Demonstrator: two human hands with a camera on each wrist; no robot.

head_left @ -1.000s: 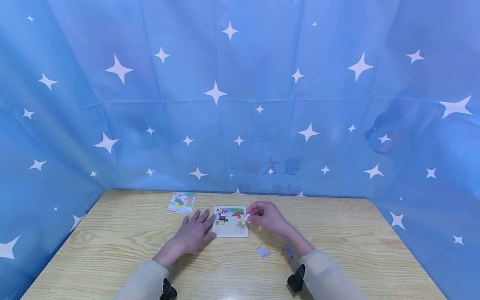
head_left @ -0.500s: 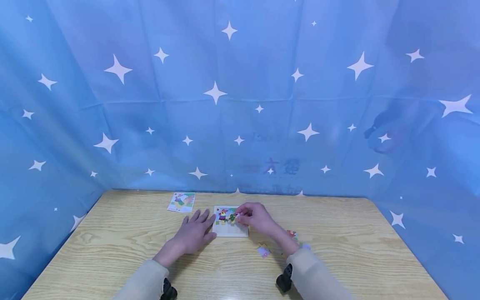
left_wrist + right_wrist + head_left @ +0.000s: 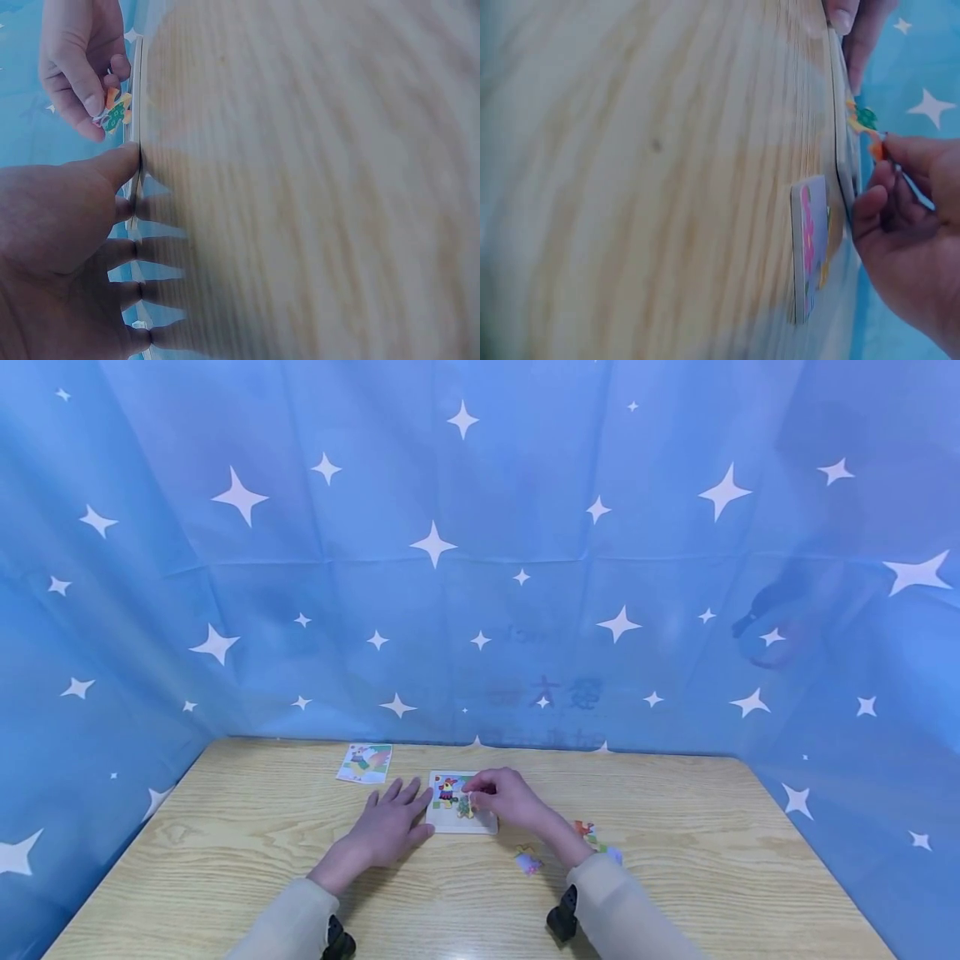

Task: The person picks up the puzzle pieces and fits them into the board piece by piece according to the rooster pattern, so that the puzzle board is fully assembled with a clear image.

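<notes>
A puzzle board (image 3: 459,827) with a white frame lies flat on the table, its upper left filled by pieces showing a rooster. My right hand (image 3: 510,797) pinches a puzzle piece (image 3: 115,112), green with orange and yellow, between thumb and forefinger just above the board. In the right wrist view the same piece (image 3: 865,118) is tilted over the frame. The left hand (image 3: 390,831) lies spread on the table, with its fingertips and thumb at the board's left edge. My right fingers hide the board's upper right part.
Loose puzzle pieces lie right of the board, one lilac piece (image 3: 528,862) in front and a group (image 3: 592,839) beside the right forearm. A picture card (image 3: 365,763) lies behind the left hand. A starry blue curtain (image 3: 480,593) hangs behind the table.
The right hand has carried the pinched piece left, from the board's right edge to over its middle, and turned it slightly. My left hand stays where it was.
</notes>
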